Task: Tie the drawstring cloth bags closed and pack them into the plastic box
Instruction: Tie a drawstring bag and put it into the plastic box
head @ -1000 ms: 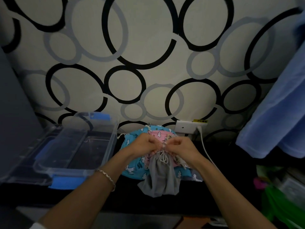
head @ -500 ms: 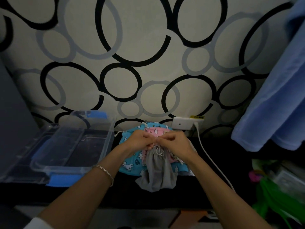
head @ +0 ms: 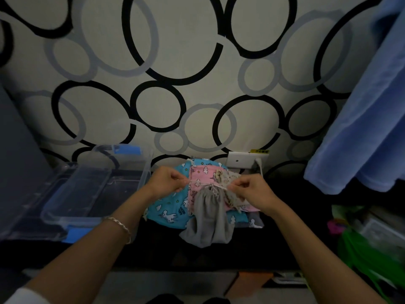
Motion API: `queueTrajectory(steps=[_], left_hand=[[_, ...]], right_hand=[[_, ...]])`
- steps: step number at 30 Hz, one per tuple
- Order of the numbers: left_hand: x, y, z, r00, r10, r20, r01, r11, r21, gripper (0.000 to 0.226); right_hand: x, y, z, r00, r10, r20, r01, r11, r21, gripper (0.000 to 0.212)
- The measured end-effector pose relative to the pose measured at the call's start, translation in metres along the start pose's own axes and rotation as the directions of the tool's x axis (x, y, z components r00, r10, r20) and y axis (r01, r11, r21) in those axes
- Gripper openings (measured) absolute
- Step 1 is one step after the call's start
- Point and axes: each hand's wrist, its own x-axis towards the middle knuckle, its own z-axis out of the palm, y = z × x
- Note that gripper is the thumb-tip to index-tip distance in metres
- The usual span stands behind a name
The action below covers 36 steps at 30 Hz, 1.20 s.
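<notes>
Pinched between thumb and curled fingertips of the left hand (head: 168, 181): one end of the pale drawstring (head: 213, 190). Pinched the same way in the right hand (head: 252, 191): the other end, pulled out sideways, hands apart. Hanging below the cord with neck gathered: the grey drawstring bag (head: 208, 220), draped over a pile of printed bags (blue unicorn-print bag (head: 168, 212) underneath, pink cloud-print bag (head: 202, 174) over it) on a dark surface. Just left of the pile: the clear plastic box (head: 145, 170), lid off, blue latches. On the left wrist, a silver bracelet (head: 119, 224). Behind the pile, a white wall socket (head: 237, 160) with a cable (head: 260, 170) plugged in. At right, hanging blue cloth (head: 361, 128).
</notes>
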Motion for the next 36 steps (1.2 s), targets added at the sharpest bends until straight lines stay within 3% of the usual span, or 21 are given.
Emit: queueTrajectory(steps=[5,8,11,13,15,18,19,20,23,25,27,30,34,36], left_hand=[[0.003,-0.010,-0.005,0.999,0.029,-0.046,-0.022,0.991,0.132,0.025],[0.000,-0.008,-0.002,0.997,0.042,-0.058,-0.029,0.979,0.202,0.029],[-0.007,-0.001,0.007,0.999,0.001,0.042,-0.009,0.978,0.207,0.005],[-0.012,0.002,0.022,0.977,-0.053,0.205,0.028,0.992,0.125,0.059],[-0.016,0.007,0.040,0.951,-0.075,0.299,0.054,0.995,0.079,0.079],[-0.014,0.013,0.062,0.937,0.013,0.350,-0.047,0.995,0.088,0.030],[-0.016,0.015,0.064,0.936,0.059,0.347,-0.095,0.992,0.086,0.017],[-0.016,0.016,0.063,0.938,0.077,0.337,-0.107,0.992,0.071,0.013],[-0.020,0.030,0.050,0.934,0.090,0.344,-0.074,0.995,-0.060,0.011],[-0.022,0.044,0.033,0.938,0.100,0.331,-0.057,0.989,-0.138,0.010],[-0.027,0.059,0.011,0.966,0.130,0.223,-0.082,0.974,-0.212,0.022],[-0.031,0.073,-0.030,0.982,0.156,0.107,-0.123,0.955,-0.268,0.028],[-0.034,0.065,-0.090,0.957,0.089,0.276,-0.109,0.992,0.058,0.024],[-0.036,0.059,-0.111,0.976,0.075,0.206,-0.112,0.978,0.175,0.014]], right_hand=[[0.000,0.007,-0.006,0.999,0.033,0.043,-0.031,0.998,-0.062,0.010],[0.001,0.009,-0.003,0.999,0.039,0.020,-0.038,0.999,-0.006,0.012],[0.002,0.007,0.005,1.000,0.026,0.017,-0.027,0.996,0.081,0.012],[0.002,0.005,0.009,0.999,0.002,0.036,-0.006,0.996,0.088,0.012],[0.004,0.004,0.012,0.999,-0.009,0.053,0.006,0.998,0.070,0.014],[0.007,0.004,0.013,0.998,0.011,0.065,-0.019,0.993,0.112,0.012],[0.007,0.003,0.012,0.997,0.018,0.079,-0.030,0.988,0.151,0.007],[0.006,-0.001,0.010,0.994,0.025,0.103,-0.043,0.983,0.177,0.016],[-0.001,-0.011,0.005,0.936,0.037,0.351,-0.099,0.982,0.159,0.063],[-0.003,-0.019,0.008,0.898,0.045,0.438,-0.089,0.993,0.082,0.052],[-0.002,-0.034,0.013,0.931,0.002,0.365,-0.058,0.988,0.144,0.026],[0.007,-0.065,0.018,0.971,-0.072,0.227,0.001,0.954,0.299,0.021],[0.018,-0.109,0.034,0.969,-0.150,0.196,0.071,0.930,0.360,0.018],[0.023,-0.127,0.047,0.966,-0.174,0.191,0.108,0.944,0.313,0.018]])
